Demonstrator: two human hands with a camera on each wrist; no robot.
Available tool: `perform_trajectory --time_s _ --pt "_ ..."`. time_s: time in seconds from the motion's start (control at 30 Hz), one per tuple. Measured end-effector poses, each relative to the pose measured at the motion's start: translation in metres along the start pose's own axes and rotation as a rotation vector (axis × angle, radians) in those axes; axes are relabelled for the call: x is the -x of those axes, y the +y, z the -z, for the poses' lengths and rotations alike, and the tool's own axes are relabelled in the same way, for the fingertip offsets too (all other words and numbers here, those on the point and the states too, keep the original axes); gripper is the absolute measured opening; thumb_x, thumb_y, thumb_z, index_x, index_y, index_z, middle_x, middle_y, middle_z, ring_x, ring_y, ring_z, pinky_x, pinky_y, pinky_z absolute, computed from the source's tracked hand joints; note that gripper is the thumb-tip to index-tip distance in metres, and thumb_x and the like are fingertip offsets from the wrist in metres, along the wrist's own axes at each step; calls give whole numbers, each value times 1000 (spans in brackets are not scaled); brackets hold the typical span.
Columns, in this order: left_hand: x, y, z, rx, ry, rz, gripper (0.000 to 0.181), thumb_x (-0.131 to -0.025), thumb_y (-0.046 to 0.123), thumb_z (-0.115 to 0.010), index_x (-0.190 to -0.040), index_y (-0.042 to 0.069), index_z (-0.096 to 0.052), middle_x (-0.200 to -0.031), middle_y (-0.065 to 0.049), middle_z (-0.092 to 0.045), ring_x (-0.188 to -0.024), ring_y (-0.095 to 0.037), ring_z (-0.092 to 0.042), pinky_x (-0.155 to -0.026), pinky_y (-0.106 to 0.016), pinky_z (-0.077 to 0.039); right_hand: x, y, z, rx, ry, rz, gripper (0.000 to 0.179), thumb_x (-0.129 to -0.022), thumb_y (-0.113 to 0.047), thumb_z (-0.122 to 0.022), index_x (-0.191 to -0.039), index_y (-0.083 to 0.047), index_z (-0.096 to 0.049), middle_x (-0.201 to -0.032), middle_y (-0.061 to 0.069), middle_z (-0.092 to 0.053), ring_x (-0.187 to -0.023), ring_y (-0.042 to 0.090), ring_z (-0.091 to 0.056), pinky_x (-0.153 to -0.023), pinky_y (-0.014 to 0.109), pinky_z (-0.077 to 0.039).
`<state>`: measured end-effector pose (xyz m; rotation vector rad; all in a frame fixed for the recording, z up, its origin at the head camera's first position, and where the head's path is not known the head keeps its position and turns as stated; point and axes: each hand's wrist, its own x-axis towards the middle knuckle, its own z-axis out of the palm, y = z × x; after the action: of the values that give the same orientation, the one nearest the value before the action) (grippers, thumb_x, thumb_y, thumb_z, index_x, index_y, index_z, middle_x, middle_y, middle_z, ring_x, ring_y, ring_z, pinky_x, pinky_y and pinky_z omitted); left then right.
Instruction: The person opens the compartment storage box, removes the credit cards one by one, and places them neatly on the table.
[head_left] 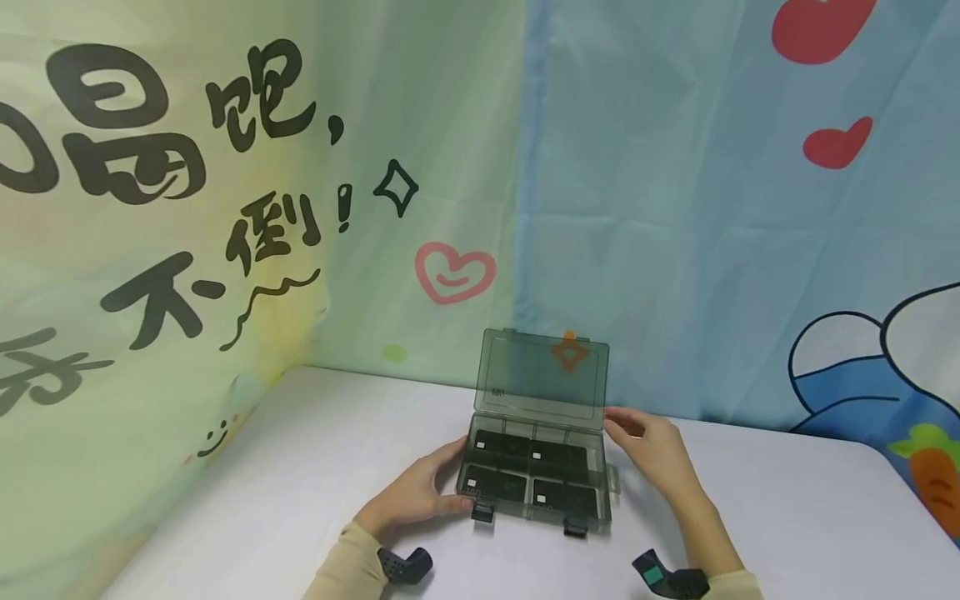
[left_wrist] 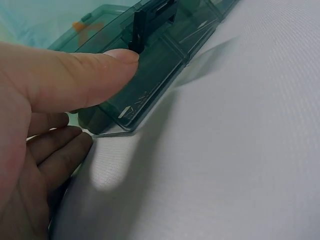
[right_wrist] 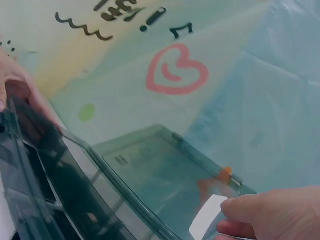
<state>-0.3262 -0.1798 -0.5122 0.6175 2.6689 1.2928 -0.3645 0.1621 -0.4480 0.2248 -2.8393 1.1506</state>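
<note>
A translucent grey-green plastic storage box [head_left: 528, 472] stands with its hinged lid [head_left: 543, 375] raised at the back. Several black flat pieces [head_left: 564, 497], each with a small white square, lie in its compartments. My left hand [head_left: 412, 497] grips the box's front left corner. In the left wrist view the thumb [left_wrist: 95, 75] presses beside a black latch [left_wrist: 150, 22], and the other fingers reach round the side. At the lid's lower right edge, my right hand [head_left: 651, 446] holds on with bent fingers. A white patch [right_wrist: 206, 218] of unclear kind shows by its fingertips [right_wrist: 235, 207].
Under the box spreads a white tabletop [head_left: 300, 500]. Printed fabric [head_left: 637, 208] with hearts and lettering hangs behind it and along the left. A second black latch [head_left: 575, 527] juts from the box's front, and a clear tab [head_left: 614, 480] sticks out on its right side.
</note>
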Motion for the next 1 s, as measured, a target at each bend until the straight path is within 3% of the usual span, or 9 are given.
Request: perform_trajectory --time_s 0.23,0.43,0.8,1.0 --pt "-1 -1 1 21 4 17 97 -71 36 -79 -148 5 -30 -152 -13 -34 -142 -32 -31 -117 -54 -22 3 -18 -8 44 -141 43 33 -93 -25 -61 -120 -6 -65 -113 10 -69 -101 27 -65 -81 39 -57" --pt "0 0 1 23 4 29 95 -71 35 -78 -148 6 -31 -152 -12 -36 -141 -32 -31 -117 -54 -22 8 -29 -16 46 -236 110 31 -91 -23 -63 -117 -6 -66 -109 7 -71 -97 23 -66 -81 38 -57" --pt "-1 -2 2 17 13 36 94 -71 38 -78 -148 8 -32 -151 -11 -37 -141 -32 -32 -116 -55 -22 17 -40 -29 -52 -374 191 36 -87 -26 -68 -117 -6 -66 -110 8 -70 -91 17 -67 -73 25 -57" --pt "-2 -4 -1 17 17 35 93 -72 39 -77 -148 10 -32 -152 -10 -37 -141 -32 -32 -116 -55 -23 24 -45 -39 -73 -459 227 38 -85 -24 -70 -116 -3 -66 -109 10 -70 -93 21 -68 -73 26 -58"
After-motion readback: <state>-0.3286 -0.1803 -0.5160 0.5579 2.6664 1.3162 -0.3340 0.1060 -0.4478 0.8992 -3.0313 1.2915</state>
